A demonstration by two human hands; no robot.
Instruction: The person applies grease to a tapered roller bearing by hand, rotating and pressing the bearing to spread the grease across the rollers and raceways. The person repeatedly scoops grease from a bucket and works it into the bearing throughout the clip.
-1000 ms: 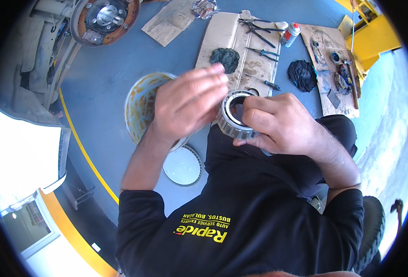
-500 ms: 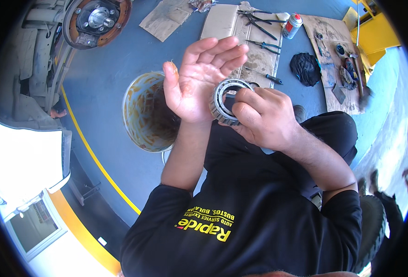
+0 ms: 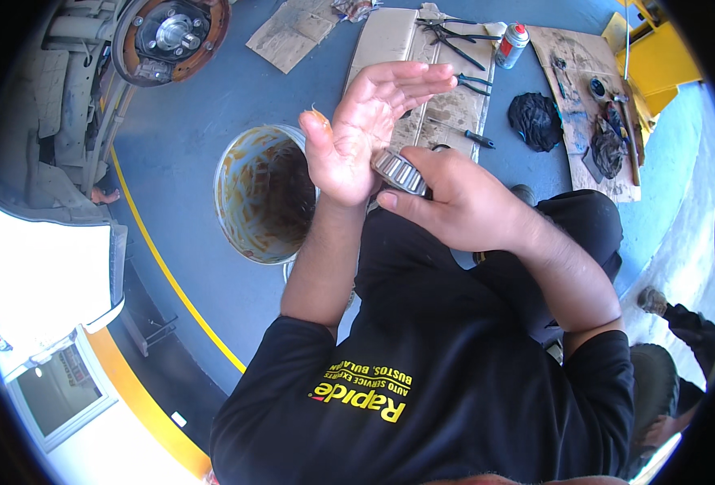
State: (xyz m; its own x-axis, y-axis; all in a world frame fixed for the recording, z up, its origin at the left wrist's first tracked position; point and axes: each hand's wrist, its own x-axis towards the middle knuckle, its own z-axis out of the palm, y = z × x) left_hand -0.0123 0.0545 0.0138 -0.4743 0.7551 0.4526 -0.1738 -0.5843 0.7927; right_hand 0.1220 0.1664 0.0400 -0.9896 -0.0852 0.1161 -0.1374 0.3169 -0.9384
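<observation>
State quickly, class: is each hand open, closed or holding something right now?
Left hand: open, palm showing, amber smear on its thumb.
Right hand: closed, holding the roller bearing at or near the left hand.

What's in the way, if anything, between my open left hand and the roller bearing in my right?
Nothing visible: the roller bearing, gripped by your right hand, sits right at the lower palm of your left hand, though whether they touch is unclear. The bucket is off to the left.
</observation>
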